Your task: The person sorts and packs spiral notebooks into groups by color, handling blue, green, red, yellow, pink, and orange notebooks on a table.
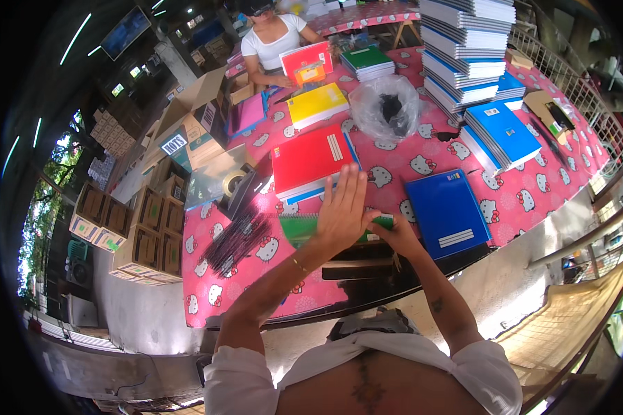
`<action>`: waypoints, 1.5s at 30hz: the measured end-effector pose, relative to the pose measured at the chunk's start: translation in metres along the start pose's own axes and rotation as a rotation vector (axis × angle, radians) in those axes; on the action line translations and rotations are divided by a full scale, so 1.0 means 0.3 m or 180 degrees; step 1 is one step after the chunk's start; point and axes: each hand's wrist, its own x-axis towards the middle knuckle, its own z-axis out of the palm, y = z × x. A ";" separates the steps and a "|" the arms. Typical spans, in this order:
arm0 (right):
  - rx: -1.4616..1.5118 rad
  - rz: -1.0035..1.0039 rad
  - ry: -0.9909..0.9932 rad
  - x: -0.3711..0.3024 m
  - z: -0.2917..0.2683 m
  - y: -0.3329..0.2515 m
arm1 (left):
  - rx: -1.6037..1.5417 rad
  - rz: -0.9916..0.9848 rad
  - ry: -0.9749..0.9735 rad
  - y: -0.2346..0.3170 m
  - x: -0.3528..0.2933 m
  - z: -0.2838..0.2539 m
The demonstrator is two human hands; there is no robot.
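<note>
A green notebook (299, 227) stands at the table's near edge with what looks like a row of binding holes or coil along its top. My left hand (342, 211) lies over its middle, fingers straight and close together, hiding part of it. At the notebook's right end, my right hand (393, 234) grips it between thumb and fingers. Just beyond is a stack of red notebooks (310, 158). A blue notebook (446, 214) lies flat to the right of my right hand. Left of the green notebook is a bundle of thin black strands (239, 238).
A roll of tape (234, 182) sits by a cardboard box (204, 135) at the left. Yellow notebooks (317, 104) and a plastic bag (386, 108) are farther back. Tall notebook stacks (464, 59) and blue notebooks (503, 135) stand right. Across the table, a person (273, 41) handles a red notebook.
</note>
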 end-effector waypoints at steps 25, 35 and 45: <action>-0.2475 -0.0927 0.0043 -0.386 0.366 -0.069 | -0.5800 -0.3048 -0.0914 -0.007 -0.556 0.035; -0.3730 -0.1401 0.0338 -0.060 0.573 -0.131 | -0.0694 -0.1762 -0.0256 -0.217 -0.973 0.044; -0.3341 -0.1133 -0.0119 0.137 0.536 -0.239 | -0.6134 -0.4013 0.0316 -0.157 -0.670 -0.259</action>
